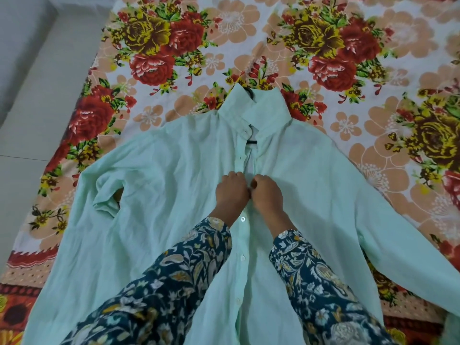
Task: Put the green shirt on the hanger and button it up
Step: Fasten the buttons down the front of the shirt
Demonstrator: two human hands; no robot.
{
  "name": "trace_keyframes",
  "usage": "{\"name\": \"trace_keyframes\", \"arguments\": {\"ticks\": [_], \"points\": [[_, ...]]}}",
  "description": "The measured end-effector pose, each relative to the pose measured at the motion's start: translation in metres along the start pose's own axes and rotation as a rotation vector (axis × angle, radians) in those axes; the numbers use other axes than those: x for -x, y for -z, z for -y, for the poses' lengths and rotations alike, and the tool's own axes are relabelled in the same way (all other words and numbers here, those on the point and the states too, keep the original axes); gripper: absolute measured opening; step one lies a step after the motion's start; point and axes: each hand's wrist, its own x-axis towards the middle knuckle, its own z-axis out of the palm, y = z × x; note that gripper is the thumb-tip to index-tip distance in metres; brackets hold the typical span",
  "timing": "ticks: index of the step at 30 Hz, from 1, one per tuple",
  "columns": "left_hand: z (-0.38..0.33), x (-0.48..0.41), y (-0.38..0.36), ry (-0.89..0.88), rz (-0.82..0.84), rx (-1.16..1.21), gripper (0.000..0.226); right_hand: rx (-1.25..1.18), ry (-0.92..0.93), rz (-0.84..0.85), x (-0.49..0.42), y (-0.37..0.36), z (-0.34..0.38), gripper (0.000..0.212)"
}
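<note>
- Shirt (pixel 174 195): pale mint green, long-sleeved, lying flat and front-up on the bed (pixel 323 70) with its sleeves spread. It is buttoned in the lower part and open below the collar.
- Hanger (pixel 252 141): black, inside the shirt, showing only at the open neck.

Here's the bed (pixel 348 125), covered in a floral sheet (pixel 174 58) of red and yellow roses, and lying flat across it, front up, the pale green shirt (pixel 174 185).

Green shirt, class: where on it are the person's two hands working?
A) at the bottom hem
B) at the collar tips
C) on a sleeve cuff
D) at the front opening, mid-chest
D: the left hand and right hand pinch the green shirt at its front opening, below the open neck where the hanger shows.
</note>
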Motion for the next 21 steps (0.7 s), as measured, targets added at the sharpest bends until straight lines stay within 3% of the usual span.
{"name": "trace_keyframes", "arguments": {"ticks": [3,5,12,16,21], "points": [[0.010,-0.004,0.009,0.168,0.010,0.370,0.009,0.104,0.048,-0.026,-0.001,-0.004,-0.001,0.017],[0.019,-0.002,0.014,0.224,-0.009,0.599,0.016,0.119,0.060,-0.060,0.001,-0.006,-0.001,0.019],[0.037,0.006,0.025,0.309,0.078,1.018,0.020,0.206,0.124,-0.073,0.009,-0.010,0.001,0.022],[0.037,0.005,0.032,0.309,0.150,1.073,0.015,-0.179,-0.088,-0.119,0.006,-0.001,0.003,0.019],[0.033,0.006,0.032,0.282,0.161,1.099,0.011,-0.683,-0.203,-0.075,0.010,0.005,0.010,0.014]]}}
